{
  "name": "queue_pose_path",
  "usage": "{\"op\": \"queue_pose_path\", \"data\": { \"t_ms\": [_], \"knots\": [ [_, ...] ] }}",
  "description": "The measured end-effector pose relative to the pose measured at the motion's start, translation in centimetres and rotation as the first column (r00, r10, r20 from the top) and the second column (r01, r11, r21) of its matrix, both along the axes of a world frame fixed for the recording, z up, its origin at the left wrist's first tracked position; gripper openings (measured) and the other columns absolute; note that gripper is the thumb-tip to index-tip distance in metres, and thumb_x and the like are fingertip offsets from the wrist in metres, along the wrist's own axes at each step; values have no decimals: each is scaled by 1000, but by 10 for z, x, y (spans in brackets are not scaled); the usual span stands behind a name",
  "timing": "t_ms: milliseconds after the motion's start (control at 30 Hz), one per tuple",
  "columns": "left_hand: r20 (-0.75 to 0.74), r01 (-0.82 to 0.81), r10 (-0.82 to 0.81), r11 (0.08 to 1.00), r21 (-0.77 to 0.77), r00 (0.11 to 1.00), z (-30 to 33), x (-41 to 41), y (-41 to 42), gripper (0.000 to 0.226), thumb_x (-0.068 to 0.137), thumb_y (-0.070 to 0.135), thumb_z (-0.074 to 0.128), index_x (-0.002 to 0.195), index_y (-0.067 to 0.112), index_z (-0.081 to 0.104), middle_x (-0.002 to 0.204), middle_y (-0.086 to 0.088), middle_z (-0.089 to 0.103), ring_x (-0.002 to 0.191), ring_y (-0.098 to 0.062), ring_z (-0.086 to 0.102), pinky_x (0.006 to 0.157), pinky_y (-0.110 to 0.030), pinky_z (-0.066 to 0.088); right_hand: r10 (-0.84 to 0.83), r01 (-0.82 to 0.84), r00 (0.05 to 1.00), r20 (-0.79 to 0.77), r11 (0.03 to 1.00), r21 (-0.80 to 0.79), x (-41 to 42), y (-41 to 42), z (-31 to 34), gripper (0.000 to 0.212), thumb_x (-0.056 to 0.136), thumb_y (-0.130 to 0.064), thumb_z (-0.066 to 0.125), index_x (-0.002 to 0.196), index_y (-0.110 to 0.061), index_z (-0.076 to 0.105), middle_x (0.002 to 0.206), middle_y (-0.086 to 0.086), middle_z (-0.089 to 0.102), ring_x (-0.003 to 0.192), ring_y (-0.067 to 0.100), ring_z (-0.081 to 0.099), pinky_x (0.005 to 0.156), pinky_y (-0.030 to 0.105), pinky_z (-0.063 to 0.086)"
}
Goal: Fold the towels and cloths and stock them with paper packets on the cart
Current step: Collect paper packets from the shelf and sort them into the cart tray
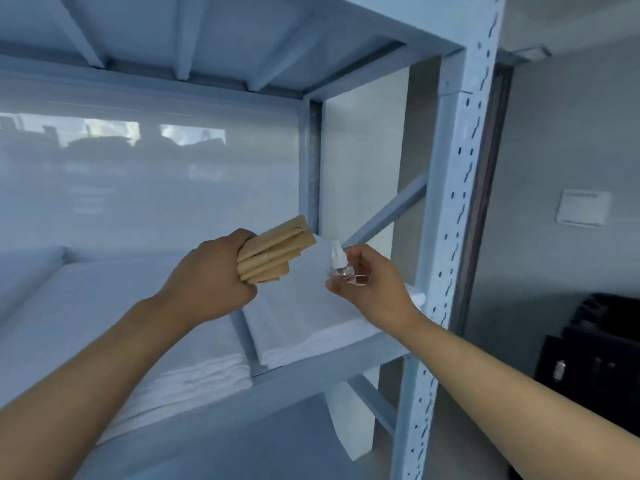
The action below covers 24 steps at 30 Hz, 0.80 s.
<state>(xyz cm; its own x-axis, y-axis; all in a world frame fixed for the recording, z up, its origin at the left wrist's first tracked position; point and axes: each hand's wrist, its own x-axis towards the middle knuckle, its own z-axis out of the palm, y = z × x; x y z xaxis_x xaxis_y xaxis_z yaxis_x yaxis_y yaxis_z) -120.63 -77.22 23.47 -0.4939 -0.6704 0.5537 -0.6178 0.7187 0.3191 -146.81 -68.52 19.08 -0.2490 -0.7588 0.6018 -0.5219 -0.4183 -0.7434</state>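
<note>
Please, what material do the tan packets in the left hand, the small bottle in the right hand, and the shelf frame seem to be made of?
Tan packets: probably matte kraft paper, flat with creased folds. Small bottle: see-through body, likely clear plastic, perhaps glass; the white cap looks plastic. Shelf frame: apparently metal painted pale grey-blue, judging by the punched slots in the upright.

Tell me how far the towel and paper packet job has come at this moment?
Done: folded white towels lie stacked on the shelf. In hand: the left hand grips a bundle of brown paper packets; the right hand pinches a small clear bottle. Left: stocking these. No cart is in view, so the rest cannot be judged.
</note>
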Motion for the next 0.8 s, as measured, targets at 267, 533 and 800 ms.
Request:
{"op": "queue_pose_path", "data": {
  "t_ms": [267, 533, 800],
  "knots": [
    [-134, 297, -283, 949, 104, 950, -31, -170, 111, 51, 65, 37, 67, 115, 43, 56, 85, 21, 67, 73, -4, 64, 66, -32, 55, -189, 189, 982, 24, 982, -3, -144, 169, -27, 36, 82, -15, 87, 111, -25, 68, 102, -5, 75, 95, 19, 71, 93, 41, 58],
    [-197, 470, -433, 855, 221, 880, -78, -305, 240, 46, 65, 24, 71, 102, 47, 56, 86, 26, 66, 71, 1, 65, 50, -19, 46, -387, 391, 917, 95, 920, -30, -242, 341, -76, 35, 84, -18, 86, 112, -25, 67, 105, -7, 74, 100, 15, 72, 89, 26, 56],
    [-140, 581, -566, 764, 281, 812, -109, -408, 327, 46, 68, 19, 75, 103, 44, 57, 90, 30, 63, 77, 6, 63, 56, -24, 47, -563, 564, 818, 113, 825, 32, -318, 465, -107, 35, 84, -17, 86, 112, -26, 66, 105, -7, 75, 101, 16, 73, 96, 41, 57]
  ]
}}
